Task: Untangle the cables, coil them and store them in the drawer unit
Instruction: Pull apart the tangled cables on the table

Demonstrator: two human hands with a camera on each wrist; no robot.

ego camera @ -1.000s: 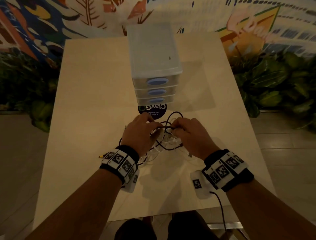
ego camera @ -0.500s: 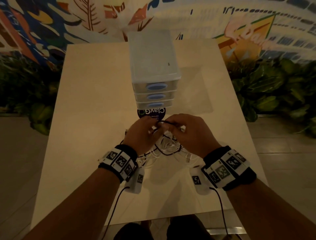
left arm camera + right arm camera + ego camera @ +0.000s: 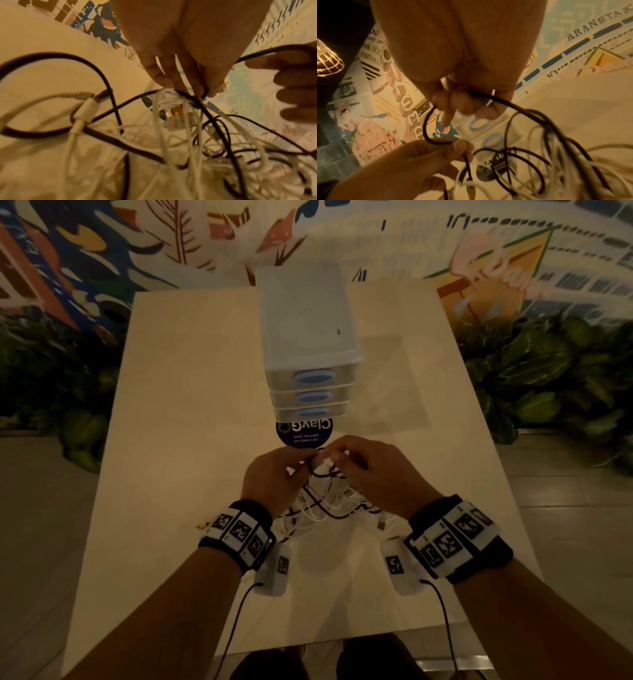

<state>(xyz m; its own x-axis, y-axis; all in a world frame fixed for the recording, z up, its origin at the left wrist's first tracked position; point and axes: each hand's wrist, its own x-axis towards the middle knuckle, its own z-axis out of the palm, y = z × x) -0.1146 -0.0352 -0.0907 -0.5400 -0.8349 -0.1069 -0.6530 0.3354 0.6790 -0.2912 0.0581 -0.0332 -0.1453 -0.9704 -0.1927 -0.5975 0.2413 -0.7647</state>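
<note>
Head view, step: untangling is what you have in hand; your left hand (image 3: 274, 474) and right hand (image 3: 373, 470) meet over the tangle of cables (image 3: 329, 505), which hangs from your fingers down to the table (image 3: 191, 392) just in front of the drawer unit (image 3: 308, 344).
Head view, progress: nothing looks coiled yet, and all three drawers appear closed, so I judge you are early in the task.
Head view, surroundings: a round dark sticker (image 3: 304, 433) lies on the table between the drawer unit and your hands.
Left wrist view, grip: your left hand (image 3: 180, 54) has its fingertips (image 3: 197, 86) curled down and pinching the black cable (image 3: 106, 83) together with a bunch of white strands at the top of the tangle.
Left wrist view, cable look: thick black loops cross thin white leads; a white plug (image 3: 87, 108) sits among them, and a gold-coloured connector shows deeper in, too blurred to name.
Right wrist view, grip: your right hand (image 3: 467, 67) closes its curled fingers round the same black cable (image 3: 426, 124), which arcs in a short loop across to your left hand (image 3: 419, 162), pinched there between thumb and finger.
Right wrist view, next move: I judge you need to follow that black loop to a free end and draw it out through the white strands, slowly, since the crossings could tighten if you pull hard.
Right wrist view, handling: the cables look limp and springy, so expect loops to slip back unless you keep one hand anchoring the bundle.
</note>
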